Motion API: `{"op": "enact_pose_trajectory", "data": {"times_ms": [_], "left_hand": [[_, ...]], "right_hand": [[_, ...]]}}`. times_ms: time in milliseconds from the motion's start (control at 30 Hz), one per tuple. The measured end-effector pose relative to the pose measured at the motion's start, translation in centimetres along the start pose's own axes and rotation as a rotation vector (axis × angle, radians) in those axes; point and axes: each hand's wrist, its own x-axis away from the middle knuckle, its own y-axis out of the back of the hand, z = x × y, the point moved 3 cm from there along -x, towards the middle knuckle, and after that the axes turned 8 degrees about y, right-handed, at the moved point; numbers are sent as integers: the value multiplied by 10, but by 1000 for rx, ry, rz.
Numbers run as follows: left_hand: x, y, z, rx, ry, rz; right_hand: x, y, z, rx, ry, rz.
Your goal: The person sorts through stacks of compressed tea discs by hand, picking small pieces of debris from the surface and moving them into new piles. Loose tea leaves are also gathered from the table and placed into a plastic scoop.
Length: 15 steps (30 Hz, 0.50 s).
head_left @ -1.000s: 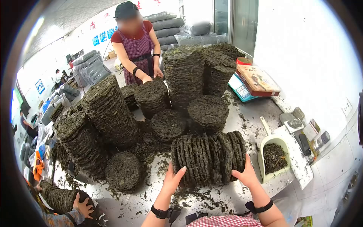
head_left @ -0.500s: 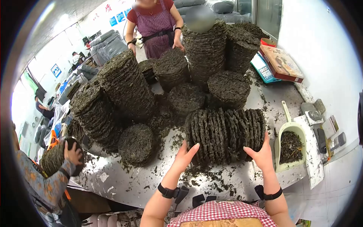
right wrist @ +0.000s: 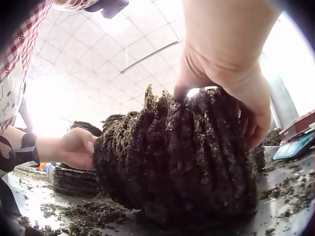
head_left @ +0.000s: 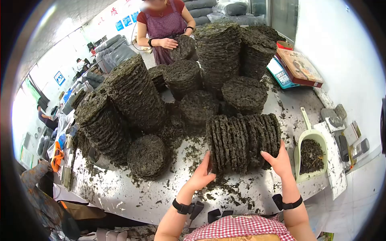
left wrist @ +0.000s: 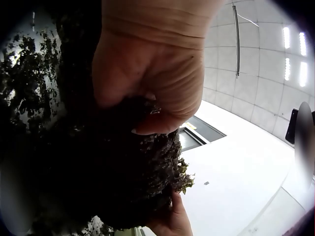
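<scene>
A row of round, dark dried seaweed cakes (head_left: 245,142) stands on edge side by side on the table before me. My left hand (head_left: 200,176) grips the left end, fingers along the end face and thumb at the lower front edge. At the other end my right hand (head_left: 280,160) holds the row with its thumb on the front; in the right wrist view (right wrist: 234,73) its fingers reach round the end face. Loose shreds stick up from the row's top. The left wrist view shows the left hand (left wrist: 152,73) with a bent digit against the dark cakes.
Tall stacks of seaweed cakes (head_left: 134,94) crowd the table's left and back. A dustpan (head_left: 306,134) with scraps lies right, before a scale (head_left: 281,73) under a box (head_left: 299,66). Across the table a person (head_left: 165,30) holds some cakes. Flakes litter the metal table (head_left: 120,193).
The row's left end has shifted right, narrowing the row, and my left thumb sits lower. The person across has lifted cakes. At left, another person has carried a stack out of view.
</scene>
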Motion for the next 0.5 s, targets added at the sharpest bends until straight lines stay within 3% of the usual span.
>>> {"op": "enact_pose_trajectory", "data": {"times_ms": [133,233,300,400,433,500], "left_hand": [[0,-4,-13,-126,74,-53],[-1,1,0,-167,5,2],[-1,-3,3,-133,-44,-1],[2,-1,-2,65,20,-240],[3,-2,-8,176,-96,-187],[3,-3,6,175,-139,-172]], "right_hand": [[2,-2,-10,-19,-32,1],[0,-4,-15,7,-25,-8],[2,-1,-16,8,-14,-18],[11,-1,-11,-6,-14,-1],[15,2,-1,-111,-40,61],[32,3,-6,-103,-33,88]]}}
